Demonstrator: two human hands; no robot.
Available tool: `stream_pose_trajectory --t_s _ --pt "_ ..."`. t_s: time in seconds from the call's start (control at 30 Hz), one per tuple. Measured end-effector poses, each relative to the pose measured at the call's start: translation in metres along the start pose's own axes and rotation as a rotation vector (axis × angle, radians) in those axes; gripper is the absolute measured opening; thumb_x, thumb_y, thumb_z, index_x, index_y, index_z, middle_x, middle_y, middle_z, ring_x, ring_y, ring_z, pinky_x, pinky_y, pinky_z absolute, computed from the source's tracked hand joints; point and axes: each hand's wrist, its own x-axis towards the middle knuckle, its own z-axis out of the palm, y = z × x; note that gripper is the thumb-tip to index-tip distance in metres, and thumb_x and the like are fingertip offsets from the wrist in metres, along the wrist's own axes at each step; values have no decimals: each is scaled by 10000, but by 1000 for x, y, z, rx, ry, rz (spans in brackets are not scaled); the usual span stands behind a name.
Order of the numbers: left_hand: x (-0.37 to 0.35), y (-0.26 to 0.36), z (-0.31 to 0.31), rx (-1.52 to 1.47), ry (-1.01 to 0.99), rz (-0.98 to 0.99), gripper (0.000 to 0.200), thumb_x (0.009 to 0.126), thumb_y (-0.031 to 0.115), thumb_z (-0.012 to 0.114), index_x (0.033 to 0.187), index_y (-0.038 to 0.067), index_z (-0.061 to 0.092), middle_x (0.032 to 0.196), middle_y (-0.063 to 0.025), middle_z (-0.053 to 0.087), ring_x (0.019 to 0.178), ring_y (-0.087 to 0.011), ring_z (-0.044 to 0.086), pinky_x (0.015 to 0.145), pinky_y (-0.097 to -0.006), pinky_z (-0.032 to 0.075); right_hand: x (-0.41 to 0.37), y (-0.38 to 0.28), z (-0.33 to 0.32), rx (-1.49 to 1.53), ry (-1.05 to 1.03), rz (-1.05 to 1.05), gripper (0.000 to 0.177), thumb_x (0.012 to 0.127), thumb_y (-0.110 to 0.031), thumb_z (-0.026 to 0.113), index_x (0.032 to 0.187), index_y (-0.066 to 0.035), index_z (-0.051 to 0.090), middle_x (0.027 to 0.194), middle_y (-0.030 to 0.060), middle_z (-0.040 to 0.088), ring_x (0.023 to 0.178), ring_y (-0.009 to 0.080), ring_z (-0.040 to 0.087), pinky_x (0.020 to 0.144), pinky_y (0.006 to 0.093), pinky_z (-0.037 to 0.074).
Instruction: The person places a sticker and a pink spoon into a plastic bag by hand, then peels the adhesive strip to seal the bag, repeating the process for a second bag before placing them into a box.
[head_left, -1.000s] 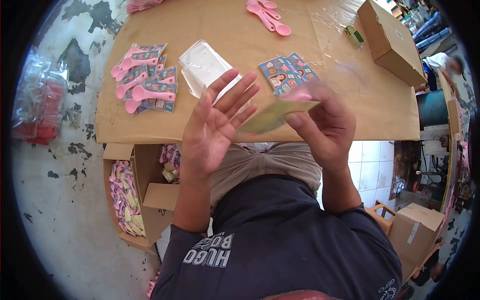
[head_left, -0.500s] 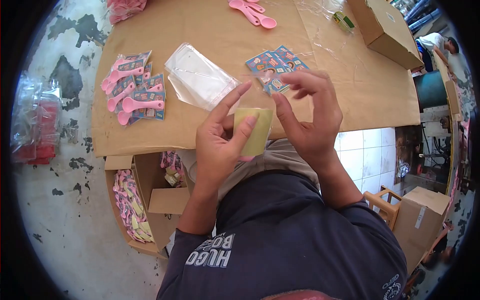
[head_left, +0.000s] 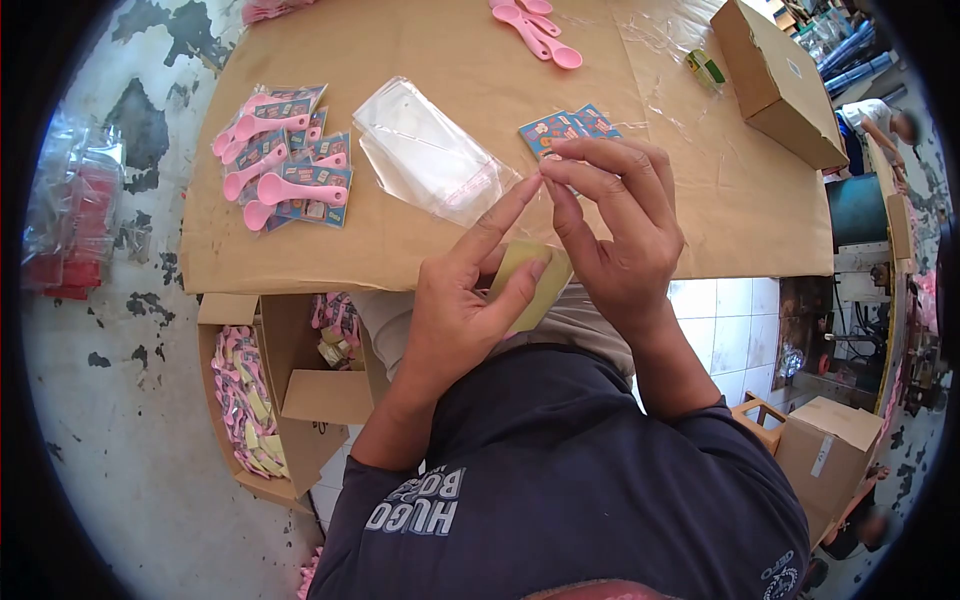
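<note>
A yellow card point(head_left: 549, 292) is held at the near edge of the table point(head_left: 730, 235), gripped between thumb and fingers of the left hand point(head_left: 455, 300). The fingertips of the right hand point(head_left: 625, 225) are narrowed beside the left index fingertip — whether anything is pinched cannot be told. Clear plastic bags point(head_left: 425, 150) are laid beyond, between pink-spoon packs point(head_left: 295, 190) and blue printed cards point(head_left: 555, 128).

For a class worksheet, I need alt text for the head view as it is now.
A person's left hand holds a yellowish card near the edge of a brown table, while the right hand brings its fingertips close to the left index fingertip. On the table lie spoon packs, clear bags, blue cards and loose pink spoons.
</note>
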Motion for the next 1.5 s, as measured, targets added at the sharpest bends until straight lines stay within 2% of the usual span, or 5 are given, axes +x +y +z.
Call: stream_pose_trajectory --t_s 0.37,0.57,0.7,1.33,1.5 --pt "-3 9 -1 1 -100 -27 699 903 86 725 1558 121 485 571 55 325 574 -46 282 574 -214 271 -1 11 -9 62 2 46 221 758 16 771 957 -30 685 992 105 692 954 297 667 838 388 534" --pt "-4 15 8 -128 -111 -64 682 955 51 682 1585 88 423 721 -23 650 658 -3 514 630 -171 403 5 35 -32 840 392 644 130 921 -1 709 1045 11 672 1058 138 720 1006 231 696 935 348 533" --pt "-2 19 7 -208 -44 -89 660 994 15 623 1603 86 378 903 -64 763 712 -14 613 610 -173 457 4 22 -41 488 195 343 130 939 -22 696 1066 4 689 1127 159 712 1063 236 678 961 363 520" --pt "-10 4 4 -45 -40 34 650 930 76 704 1546 107 500 604 71 360 588 -46 272 557 -225 203 2 -1 -11 56 86 26 212 751 27 767 946 -32 708 1088 109 710 961 300 669 837 388 533" --pt "-13 22 6 -267 9 -167 522 995 91 656 1500 68 527 839 -19 723 715 -18 609 591 -183 477 10 17 -21 688 391 447 132 955 39 623 1069 -28 620 1107 182 708 977 262 694 866 398 552"
